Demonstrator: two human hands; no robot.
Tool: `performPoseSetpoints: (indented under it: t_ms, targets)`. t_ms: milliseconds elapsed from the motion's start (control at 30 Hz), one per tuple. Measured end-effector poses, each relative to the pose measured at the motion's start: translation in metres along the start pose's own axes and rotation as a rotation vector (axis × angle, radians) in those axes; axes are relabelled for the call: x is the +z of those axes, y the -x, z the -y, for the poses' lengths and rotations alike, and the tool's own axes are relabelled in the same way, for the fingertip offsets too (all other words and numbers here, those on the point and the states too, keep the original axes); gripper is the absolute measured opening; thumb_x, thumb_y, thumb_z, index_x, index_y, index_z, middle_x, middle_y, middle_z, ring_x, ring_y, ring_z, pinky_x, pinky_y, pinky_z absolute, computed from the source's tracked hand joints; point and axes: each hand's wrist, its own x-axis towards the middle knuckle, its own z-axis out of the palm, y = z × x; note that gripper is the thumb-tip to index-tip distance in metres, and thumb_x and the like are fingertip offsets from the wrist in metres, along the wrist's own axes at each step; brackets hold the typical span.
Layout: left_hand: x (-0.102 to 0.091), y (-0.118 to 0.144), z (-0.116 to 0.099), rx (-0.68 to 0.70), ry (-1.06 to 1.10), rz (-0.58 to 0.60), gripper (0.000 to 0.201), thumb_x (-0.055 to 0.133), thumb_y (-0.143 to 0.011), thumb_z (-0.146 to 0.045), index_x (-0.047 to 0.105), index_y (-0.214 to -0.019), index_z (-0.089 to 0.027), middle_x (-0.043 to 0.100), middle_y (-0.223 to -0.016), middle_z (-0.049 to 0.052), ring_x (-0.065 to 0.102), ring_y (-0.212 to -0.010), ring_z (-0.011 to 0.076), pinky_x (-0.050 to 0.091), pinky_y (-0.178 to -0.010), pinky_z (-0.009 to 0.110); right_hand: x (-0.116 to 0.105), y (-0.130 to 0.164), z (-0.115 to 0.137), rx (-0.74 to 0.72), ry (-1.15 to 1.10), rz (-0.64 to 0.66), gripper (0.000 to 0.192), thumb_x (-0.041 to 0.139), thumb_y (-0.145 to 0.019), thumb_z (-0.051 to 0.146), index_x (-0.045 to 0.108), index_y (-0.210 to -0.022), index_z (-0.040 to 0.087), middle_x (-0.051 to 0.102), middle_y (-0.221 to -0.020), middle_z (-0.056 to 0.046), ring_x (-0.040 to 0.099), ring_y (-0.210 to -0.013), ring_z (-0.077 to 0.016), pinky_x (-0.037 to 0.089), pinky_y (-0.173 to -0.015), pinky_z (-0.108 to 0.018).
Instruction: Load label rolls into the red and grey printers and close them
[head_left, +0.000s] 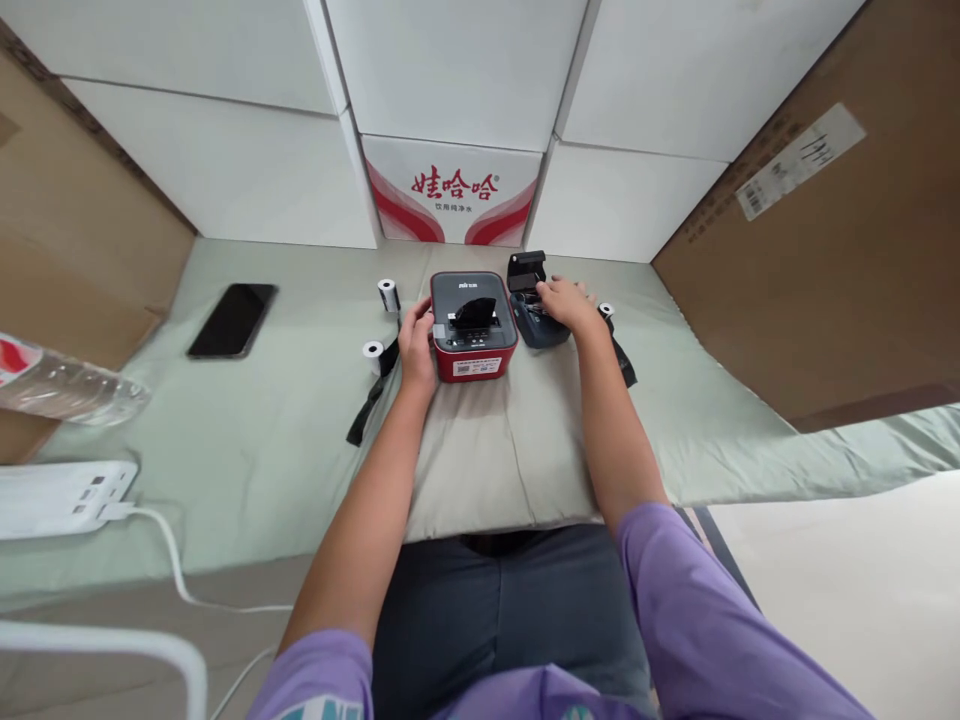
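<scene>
A small red and dark-grey printer-like box (474, 366) sits in front of me, with a black strip (475, 313) rising from the slot in its top. My left hand (417, 345) is pressed round its left side, fingers bent against the edge. Just to its right lies a dark zip case (544, 330), lid up, with small metal-looking items inside. My right hand (568, 302) is over this case, fingertips bent down into it; what they pinch, if anything, is hidden. Near my left hand are two white-ended rolls (373, 350) with black tails.
Another roll (606, 310) lies beyond my right wrist, its black tail trailing rightward. Leftward are a phone (233, 320), a water bottle (82, 388) and a white power bank (67, 498) with a cable. Cartons (454, 190) wall the back; brown boxes (817, 250) flank the green cloth.
</scene>
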Motion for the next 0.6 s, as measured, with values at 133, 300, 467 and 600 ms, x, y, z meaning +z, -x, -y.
performPoseSetpoints:
  t_ms: [133, 300, 467, 600]
  targets:
    - [0.001, 0.0, -0.001, 0.006, 0.006, -0.016, 0.04, 0.07, -0.08, -0.044, 0.075, -0.111, -0.021, 0.076, -0.112, 0.005, 0.071, -0.113, 0.0236, 0.059, -0.093, 0.03, -0.008, 0.0, -0.006, -0.152, 0.019, 0.077, 0.036, 0.056, -0.095, 0.033, 0.08, -0.121, 0.031, 0.061, -0.151, -0.007, 0.042, -0.143, -0.0464, 0.024, -0.118, -0.08]
    - [-0.002, -0.001, 0.001, 0.012, 0.001, -0.023, 0.039, 0.069, -0.079, -0.042, 0.076, -0.111, -0.022, 0.077, -0.116, 0.004, 0.07, -0.114, 0.0221, 0.058, -0.095, 0.028, -0.002, 0.005, -0.004, -0.154, 0.062, 0.146, 0.04, 0.056, -0.094, 0.026, 0.079, -0.125, 0.035, 0.054, -0.158, -0.004, 0.044, -0.141, -0.043, 0.029, -0.118, -0.073]
    - [-0.006, -0.002, 0.003, 0.026, -0.033, -0.014, 0.039, 0.067, -0.082, -0.043, 0.075, -0.115, -0.023, 0.075, -0.123, 0.004, 0.068, -0.12, 0.0224, 0.056, -0.1, 0.03, 0.004, -0.006, -0.01, -0.175, -0.106, 0.044, 0.043, 0.05, -0.095, 0.025, 0.076, -0.13, 0.029, 0.06, -0.152, -0.005, 0.049, -0.14, -0.0373, 0.034, -0.12, -0.063]
    - [-0.008, -0.002, 0.005, 0.021, -0.058, 0.0, 0.042, 0.067, -0.084, -0.047, 0.073, -0.118, -0.023, 0.074, -0.125, 0.005, 0.068, -0.12, 0.0226, 0.055, -0.101, 0.031, 0.004, -0.019, -0.021, -0.081, -0.343, -0.067, 0.054, 0.044, -0.094, 0.019, 0.06, -0.146, 0.014, 0.067, -0.141, -0.013, 0.063, -0.128, -0.0263, 0.046, -0.115, -0.044]
